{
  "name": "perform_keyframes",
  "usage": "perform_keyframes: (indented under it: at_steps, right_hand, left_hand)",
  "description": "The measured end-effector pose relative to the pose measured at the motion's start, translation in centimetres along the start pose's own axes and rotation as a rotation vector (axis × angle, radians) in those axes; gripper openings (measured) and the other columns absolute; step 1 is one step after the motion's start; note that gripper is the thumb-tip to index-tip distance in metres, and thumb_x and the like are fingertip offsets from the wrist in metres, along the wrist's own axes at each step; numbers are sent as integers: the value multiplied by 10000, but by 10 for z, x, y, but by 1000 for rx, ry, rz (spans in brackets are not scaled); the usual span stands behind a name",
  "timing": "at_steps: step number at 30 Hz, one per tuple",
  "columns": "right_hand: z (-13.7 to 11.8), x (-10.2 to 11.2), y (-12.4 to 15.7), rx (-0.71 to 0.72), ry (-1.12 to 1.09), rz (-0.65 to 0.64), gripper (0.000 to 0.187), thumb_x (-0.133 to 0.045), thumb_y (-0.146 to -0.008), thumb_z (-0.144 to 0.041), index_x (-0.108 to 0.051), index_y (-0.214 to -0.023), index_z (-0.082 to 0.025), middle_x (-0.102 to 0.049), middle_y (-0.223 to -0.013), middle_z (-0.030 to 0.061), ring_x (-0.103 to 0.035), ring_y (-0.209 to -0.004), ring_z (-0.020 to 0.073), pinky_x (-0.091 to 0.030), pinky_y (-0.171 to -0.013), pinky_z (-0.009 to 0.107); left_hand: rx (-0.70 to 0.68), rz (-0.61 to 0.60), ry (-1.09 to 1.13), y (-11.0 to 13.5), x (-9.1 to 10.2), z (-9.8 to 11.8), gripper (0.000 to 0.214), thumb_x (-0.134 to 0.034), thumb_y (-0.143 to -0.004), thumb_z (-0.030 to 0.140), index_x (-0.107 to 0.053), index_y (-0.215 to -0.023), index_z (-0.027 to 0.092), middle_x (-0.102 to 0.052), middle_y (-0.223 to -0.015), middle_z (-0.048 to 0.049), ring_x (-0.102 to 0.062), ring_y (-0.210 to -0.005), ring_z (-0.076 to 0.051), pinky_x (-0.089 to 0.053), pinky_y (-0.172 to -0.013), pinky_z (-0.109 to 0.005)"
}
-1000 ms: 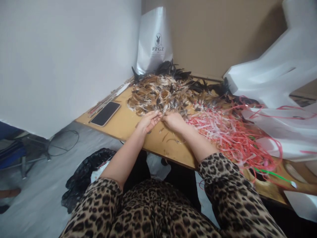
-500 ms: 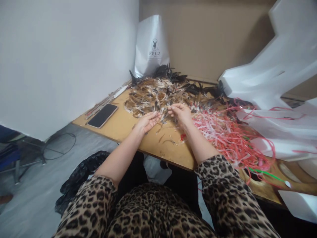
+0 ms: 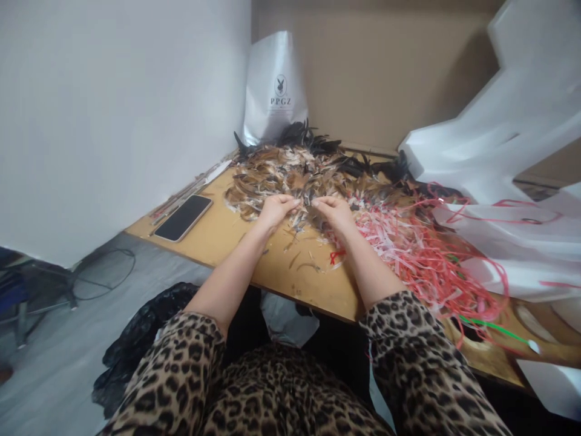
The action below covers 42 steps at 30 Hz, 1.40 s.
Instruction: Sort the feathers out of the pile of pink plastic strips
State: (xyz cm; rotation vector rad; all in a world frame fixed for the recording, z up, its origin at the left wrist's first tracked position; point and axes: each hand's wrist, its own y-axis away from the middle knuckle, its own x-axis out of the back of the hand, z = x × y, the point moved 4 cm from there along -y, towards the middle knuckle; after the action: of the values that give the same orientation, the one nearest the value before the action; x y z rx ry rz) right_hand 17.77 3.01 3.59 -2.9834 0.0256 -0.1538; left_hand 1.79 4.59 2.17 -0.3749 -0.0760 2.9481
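Observation:
A heap of brown, white and black feathers (image 3: 290, 172) lies on a wooden table (image 3: 218, 236). At the heap's near edge, my left hand (image 3: 276, 211) has its fingers curled and pinched on some feathers. Close to its right, my right hand (image 3: 334, 212) is also pinched on feathers. The fingertips of both almost meet over the heap. Both forearms are bare and the sleeves are leopard print. A few loose feathers (image 3: 302, 259) lie on the wood under my wrists.
A tangle of pink and red strips (image 3: 422, 254) spreads right of the feathers. A black phone (image 3: 183, 218) lies at the left, thin rods beside it. A white bag (image 3: 275, 91) stands at the back; white foam sheets (image 3: 503, 145) at the right. A black bag (image 3: 149, 327) lies on the floor.
My left hand moved up from the bare wood into the feather heap's edge. My right hand stayed in the feathers, its fingers closing toward the left hand.

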Motion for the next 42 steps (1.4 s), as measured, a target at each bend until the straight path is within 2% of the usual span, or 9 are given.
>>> perform_keyframes:
  at_steps: [3, 7, 11, 14, 18, 22, 24, 34, 42]
  right_hand:
    - [-2, 5, -2, -19, 150, -42, 335, -669, -586, -423, -682, -748, -130, -638, -634, 20, -510, -549, 101, -391, -543, 230]
    - [-1, -4, 1, -62, 253, -205, 350, -686, -570, -416, -693, -760, -122, -659, -670, 28, -508, -557, 92, -400, -565, 224]
    - [4, -15, 6, -114, 246, -273, 328, -694, -563, -410, -662, -675, -104, -589, -529, -6, -406, -432, 44, -329, -443, 189]
    - [10, -17, 6, -174, 121, -247, 277, -704, -566, -374, -624, -638, -119, -580, -515, -10, -383, -382, 31, -266, -369, 172]
    - [17, -18, 2, -301, -226, -176, 274, -729, -543, -334, -599, -698, -149, -624, -608, 7, -475, -420, 53, -298, -353, 162]
    - [17, -24, 1, -313, -405, -162, 317, -754, -501, -327, -577, -694, -150, -495, -481, -66, -373, -376, 22, -249, -349, 147]
    - [17, -28, 0, -295, -407, -125, 328, -756, -488, -341, -574, -680, -147, -447, -449, -81, -332, -370, 17, -220, -350, 149]
    - [22, -36, 1, -181, -306, 49, 268, -715, -521, -352, -629, -671, -147, -496, -446, -52, -323, -376, 36, -207, -366, 183]
    - [24, -33, -3, -201, -308, 7, 302, -740, -492, -375, -591, -642, -160, -514, -462, -48, -359, -391, 47, -241, -363, 181]
  left_hand:
    - [-87, -8, -148, 0, 1, -5, 241, -696, -619, 328, -652, -667, 96, -613, -585, -23, -503, -510, -58, -387, -542, -184]
    - [-104, -16, -201, 3, -1, -13, 239, -687, -619, 338, -649, -667, 107, -602, -575, -17, -487, -496, -61, -367, -520, -186]
    - [-91, -5, -174, 3, 1, -18, 221, -697, -613, 316, -650, -674, 109, -589, -551, -7, -468, -469, -48, -351, -492, -173]
    - [-54, 27, -62, 3, 4, -19, 206, -708, -608, 292, -643, -673, 108, -606, -576, -10, -495, -487, -47, -382, -513, -167]
    - [61, 58, 164, 5, 4, -21, 183, -701, -630, 233, -644, -746, 104, -661, -721, -47, -587, -605, -68, -447, -595, -176]
    - [176, 7, 222, 9, 0, -23, 151, -677, -668, 185, -636, -779, 91, -675, -767, -79, -625, -650, -89, -453, -575, -165]
    - [205, -10, 229, 10, -2, -24, 136, -665, -684, 172, -635, -788, 88, -676, -761, -82, -630, -642, -90, -451, -561, -160]
    - [251, -20, 281, 9, -1, -26, 64, -611, -720, 92, -639, -770, 63, -654, -657, -62, -598, -557, -59, -439, -509, -130]
    - [246, -35, 243, 8, -2, -25, 46, -638, -692, 86, -628, -730, 62, -636, -618, -48, -567, -519, -44, -435, -502, -123]
